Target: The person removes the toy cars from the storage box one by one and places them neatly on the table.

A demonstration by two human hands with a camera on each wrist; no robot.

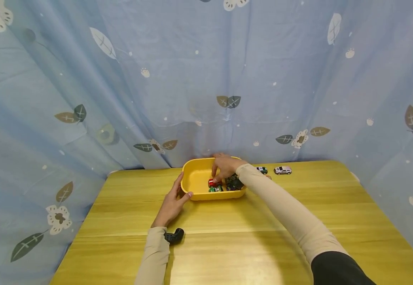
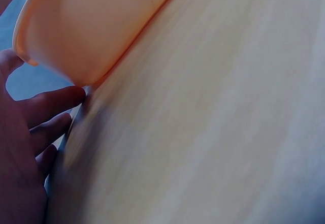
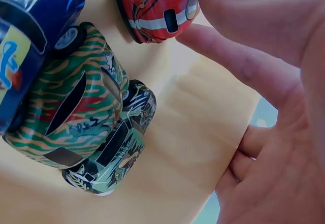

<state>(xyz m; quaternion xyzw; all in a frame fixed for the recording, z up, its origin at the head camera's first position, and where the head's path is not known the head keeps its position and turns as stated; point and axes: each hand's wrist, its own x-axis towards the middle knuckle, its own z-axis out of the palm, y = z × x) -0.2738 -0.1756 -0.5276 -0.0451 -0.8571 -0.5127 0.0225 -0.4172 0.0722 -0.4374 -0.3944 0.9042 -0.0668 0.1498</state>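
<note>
- From the head view I see my right hand point(image 1: 225, 166) reaching down into the yellow tub point(image 1: 196, 178), which sits toward the far edge of the table point(image 1: 228, 233).
- In the right wrist view my fingers point(image 3: 244, 61) lie against the red toy car point(image 3: 157, 5); thumb and forefinger appear to pinch its side, though I cannot see the grip fully.
- The red toy car sits on the tub floor, near the middle, with its nose toward the other cars.
- Just beside it lies a green striped car point(image 3: 71, 112), and a green camouflage car point(image 3: 114, 158) is pressed against that one.
- A blue car point(image 3: 30, 36) touches the striped car at the upper left of the right wrist view.
- My left hand point(image 1: 172, 204) rests on the table at the tub's near left corner, fingers point(image 2: 51, 104) straight and relaxed, their tips touching the tub's outer wall; the thumb lies along the rim in the head view.
- Outside the tub, to its right on the table, stand a white car point(image 1: 283, 170) and a small green-and-white car point(image 1: 262, 170), a little apart from each other.
- A black wrist camera point(image 1: 173, 236) sits on my left sleeve, low over the table.
- A blue curtain point(image 1: 206, 79) with leaf and flower prints hangs behind the table.
</note>
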